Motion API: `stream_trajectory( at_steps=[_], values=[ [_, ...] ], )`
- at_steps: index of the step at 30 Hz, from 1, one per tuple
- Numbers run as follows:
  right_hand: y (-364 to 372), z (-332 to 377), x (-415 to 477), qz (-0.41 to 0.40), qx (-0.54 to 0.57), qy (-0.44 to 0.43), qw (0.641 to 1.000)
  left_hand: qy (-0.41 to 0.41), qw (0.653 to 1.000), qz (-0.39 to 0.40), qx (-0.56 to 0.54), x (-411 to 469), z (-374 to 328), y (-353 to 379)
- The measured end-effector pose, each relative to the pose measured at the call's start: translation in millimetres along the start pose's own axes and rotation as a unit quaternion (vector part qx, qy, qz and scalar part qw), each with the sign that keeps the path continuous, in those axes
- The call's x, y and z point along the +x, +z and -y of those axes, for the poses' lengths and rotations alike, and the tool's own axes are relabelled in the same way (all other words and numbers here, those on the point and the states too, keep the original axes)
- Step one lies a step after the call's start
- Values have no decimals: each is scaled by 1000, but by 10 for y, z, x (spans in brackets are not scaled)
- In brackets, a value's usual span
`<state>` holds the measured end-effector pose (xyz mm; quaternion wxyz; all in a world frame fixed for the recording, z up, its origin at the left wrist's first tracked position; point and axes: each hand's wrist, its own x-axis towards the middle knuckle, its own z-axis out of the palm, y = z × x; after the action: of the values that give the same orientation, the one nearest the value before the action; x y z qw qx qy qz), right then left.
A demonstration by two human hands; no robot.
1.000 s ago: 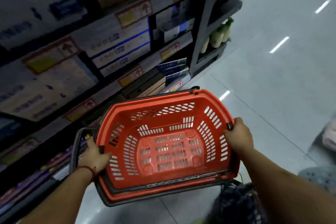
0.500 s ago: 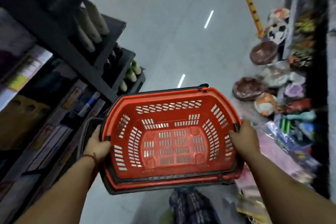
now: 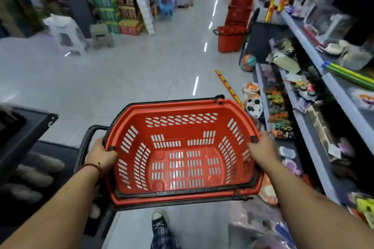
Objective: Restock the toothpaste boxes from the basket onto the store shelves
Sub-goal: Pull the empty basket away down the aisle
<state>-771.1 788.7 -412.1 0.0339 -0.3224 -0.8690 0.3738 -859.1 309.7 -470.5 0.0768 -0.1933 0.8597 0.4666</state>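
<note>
Grey floor (image 3: 141,70) lay beyond; left hand (image 3: 101,154) and right hand (image 3: 261,150) gripped opposite rims of a red slotted plastic basket (image 3: 182,129), stiff, likely light.

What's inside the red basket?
Nothing shows inside the red basket: only its bare slotted bottom and walls. The left hand and right hand cover small bits of its rim.

The basket (image 3: 182,153) is turned from the toothpaste shelving toward the open aisle (image 3: 141,66). Toy shelves (image 3: 305,127) are now seen fully at the right, a stack of baskets (image 3: 238,12) ahead, a shoe (image 3: 158,221) below.
</note>
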Motion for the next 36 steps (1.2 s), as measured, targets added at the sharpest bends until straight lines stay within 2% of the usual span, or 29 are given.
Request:
stream_trajectory(
  at_steps=[8, 12, 17, 19, 26, 28, 36],
  values=[
    [-112, 948, 1847, -80, -7, 43, 996, 36, 996, 75, -13, 1531, -2108, 621],
    [-210, 1130, 2836, -111, -6, 62, 992, 53, 994, 93, 1, 2292, -3023, 1124],
    [-192, 1215, 4315, -128, -13, 102, 986, 64, 989, 126, 33, 3663, -3798, 2023],
    [-201, 1269, 5100, -130, -14, 101, 986, 62, 989, 125, 40, 4294, -4085, 2474],
    [-474, 1848, 7067, -92, -16, 87, 992, 24, 995, 84, 54, 5306, -5465, 3310],
    [-541, 1997, 7669, -90, -7, 84, 992, 47, 995, 74, 44, 5784, -5749, 3575],
    [-337, 2583, 9901, -91, -18, 93, 991, 51, 995, 81, 10, 7414, -6949, 4692]
  ],
)
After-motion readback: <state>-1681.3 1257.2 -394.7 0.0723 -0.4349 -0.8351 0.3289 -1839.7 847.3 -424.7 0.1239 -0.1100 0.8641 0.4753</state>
